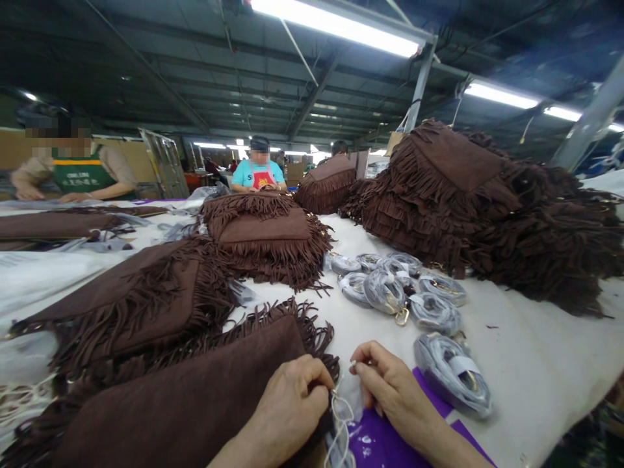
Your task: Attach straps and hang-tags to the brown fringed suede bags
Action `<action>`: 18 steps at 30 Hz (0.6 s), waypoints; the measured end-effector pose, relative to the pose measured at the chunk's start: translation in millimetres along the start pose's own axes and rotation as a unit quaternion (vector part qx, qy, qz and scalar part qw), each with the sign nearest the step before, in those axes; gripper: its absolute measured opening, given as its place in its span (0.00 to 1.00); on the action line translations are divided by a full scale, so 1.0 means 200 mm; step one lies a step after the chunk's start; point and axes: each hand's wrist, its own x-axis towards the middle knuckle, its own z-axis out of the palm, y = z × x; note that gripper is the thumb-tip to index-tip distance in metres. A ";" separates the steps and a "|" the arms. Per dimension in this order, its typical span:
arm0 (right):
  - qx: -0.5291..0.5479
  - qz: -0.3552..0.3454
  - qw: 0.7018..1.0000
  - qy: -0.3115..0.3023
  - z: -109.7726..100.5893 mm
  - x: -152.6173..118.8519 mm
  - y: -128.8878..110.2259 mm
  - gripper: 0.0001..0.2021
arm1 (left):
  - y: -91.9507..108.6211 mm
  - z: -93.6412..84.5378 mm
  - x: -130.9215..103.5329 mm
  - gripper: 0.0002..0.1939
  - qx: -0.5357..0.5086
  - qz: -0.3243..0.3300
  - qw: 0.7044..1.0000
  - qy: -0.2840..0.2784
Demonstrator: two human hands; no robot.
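A dark brown fringed bag (195, 390) lies flat right in front of me. At its right edge my left hand (292, 400) is closed in a pinch on a looped white string (342, 409), whose loops hang below the fingers. Just to the right, my right hand (385, 383) pinches a small white piece (352, 364) between thumb and forefinger; whether it belongs to the string I cannot tell. Beneath that hand lie purple sheets (385, 442), partly covered by clear plastic.
Coiled straps in plastic wrap (453, 374) lie to the right, more behind them. Fringed brown bags (263, 231) are stacked ahead, with a tall pile (439, 188) at back right. Two co-workers (258, 166) (78, 169) work across the white-covered table (531, 351).
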 end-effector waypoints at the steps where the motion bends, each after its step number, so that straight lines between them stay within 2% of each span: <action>1: 0.010 -0.001 1.000 0.003 0.00 -0.01 -0.01 0.06 | 0.00 -0.01 0.01 0.11 -0.013 -0.002 1.000 -0.008; 8: 0.032 -0.035 0.999 0.025 0.00 -0.02 -0.12 0.05 | 0.00 0.00 0.05 0.13 -0.039 -0.010 0.999 -0.026; 18: 0.113 0.003 0.994 0.003 0.01 0.01 -0.17 0.10 | 0.00 0.03 0.07 0.12 -0.040 0.003 0.999 -0.008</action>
